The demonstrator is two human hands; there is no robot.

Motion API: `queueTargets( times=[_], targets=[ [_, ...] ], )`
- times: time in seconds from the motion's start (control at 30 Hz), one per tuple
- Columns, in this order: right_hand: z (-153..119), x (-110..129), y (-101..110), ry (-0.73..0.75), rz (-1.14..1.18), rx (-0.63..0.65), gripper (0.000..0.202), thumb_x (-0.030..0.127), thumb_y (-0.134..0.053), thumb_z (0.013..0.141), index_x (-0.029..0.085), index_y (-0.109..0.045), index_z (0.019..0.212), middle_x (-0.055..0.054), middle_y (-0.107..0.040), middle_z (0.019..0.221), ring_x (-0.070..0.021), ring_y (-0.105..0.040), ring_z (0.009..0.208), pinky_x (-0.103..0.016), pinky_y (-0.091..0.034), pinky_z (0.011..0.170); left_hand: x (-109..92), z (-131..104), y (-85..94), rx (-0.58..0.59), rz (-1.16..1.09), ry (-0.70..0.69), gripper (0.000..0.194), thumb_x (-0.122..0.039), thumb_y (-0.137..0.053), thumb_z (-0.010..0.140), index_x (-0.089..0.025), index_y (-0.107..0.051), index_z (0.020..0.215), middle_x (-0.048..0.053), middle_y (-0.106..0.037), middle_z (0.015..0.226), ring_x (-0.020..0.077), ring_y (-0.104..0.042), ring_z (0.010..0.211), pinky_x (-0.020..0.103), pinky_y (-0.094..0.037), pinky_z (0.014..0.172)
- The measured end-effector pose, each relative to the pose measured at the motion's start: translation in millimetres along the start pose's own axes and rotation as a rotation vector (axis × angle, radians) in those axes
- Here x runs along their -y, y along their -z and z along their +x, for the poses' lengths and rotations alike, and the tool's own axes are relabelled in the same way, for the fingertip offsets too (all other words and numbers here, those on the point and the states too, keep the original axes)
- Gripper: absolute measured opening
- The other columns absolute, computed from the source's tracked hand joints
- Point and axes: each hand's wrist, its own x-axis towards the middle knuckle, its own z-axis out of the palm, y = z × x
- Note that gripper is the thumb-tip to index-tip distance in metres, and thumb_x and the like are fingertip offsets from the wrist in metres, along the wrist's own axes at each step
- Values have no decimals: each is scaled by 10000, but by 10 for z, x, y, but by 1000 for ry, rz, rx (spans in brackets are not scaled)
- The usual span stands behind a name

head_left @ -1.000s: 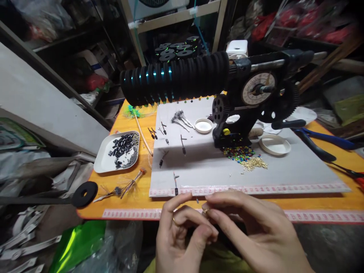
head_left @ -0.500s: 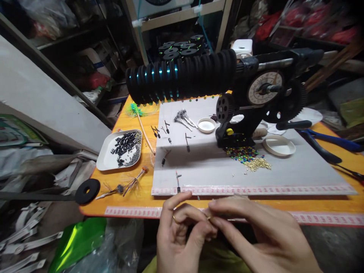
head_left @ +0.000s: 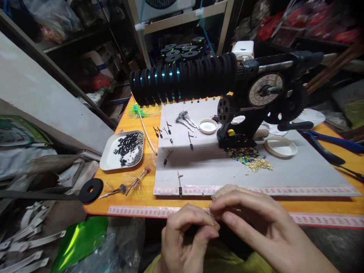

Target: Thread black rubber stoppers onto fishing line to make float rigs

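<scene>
My left hand [head_left: 189,237] is closed in a pinch at the front edge of the table. A tiny gold-coloured piece [head_left: 213,224] shows at its fingertips, too small to name. Just to the right is my right hand [head_left: 256,220], its thumb and forefinger apart with nothing visible between them. Behind that forefinger a beige speckled piece [head_left: 226,190] shows; I cannot tell whether it is held or worn. Beyond the hands, a pile of small gold pieces [head_left: 260,165] and many-coloured beads [head_left: 241,154] lie on the grey board [head_left: 199,167].
A black hand-cranked machine [head_left: 239,129] carries a row of black foam discs [head_left: 182,81]. On the left stands a white tray [head_left: 106,161] of black parts, near a loose foam disc [head_left: 91,190]. Blue-handled pliers [head_left: 335,142] lie at right. Measuring tape [head_left: 136,210] runs along the table edge.
My right thumb and forefinger have come away from the left fingertips and spread apart. My left fingers have curled in, with the gold piece staying in their pinch. The view has shifted slightly.
</scene>
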Motion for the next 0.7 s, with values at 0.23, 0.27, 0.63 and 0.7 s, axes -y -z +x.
queueTargets(
  times=[0.23,0.27,0.63,0.7],
  targets=[
    [56,144,27,123,-66,82,132,185,-589,942,277,-665,887,-4,-629,897,-130,-634,891,-212,-512,780,-28,-1,18,8,58,32,308,-160,-675,897,-229,-557,1173,23,-692,845,144,-664,769,255,-568,723],
    [47,148,26,155,-99,71,152,155,-570,940,264,-653,872,-11,-616,896,-131,-631,885,-212,-514,778,-48,15,30,23,107,31,301,-185,-698,883,-214,-579,1158,27,-688,831,148,-664,755,253,-569,712],
    [-73,10,20,292,255,83,111,270,-507,991,301,-596,932,-34,-594,928,-192,-645,893,-329,-568,798,-131,352,231,258,598,-124,90,-119,-631,906,-172,-703,918,131,-649,1180,274,-598,1236,420,-524,1032],
    [-58,24,34,266,273,100,114,256,-503,995,304,-593,945,-21,-586,897,-173,-633,857,-304,-562,771,-119,355,258,249,664,-185,108,-120,-634,903,-186,-718,917,127,-575,1227,300,-507,1317,465,-490,1066]
  ],
)
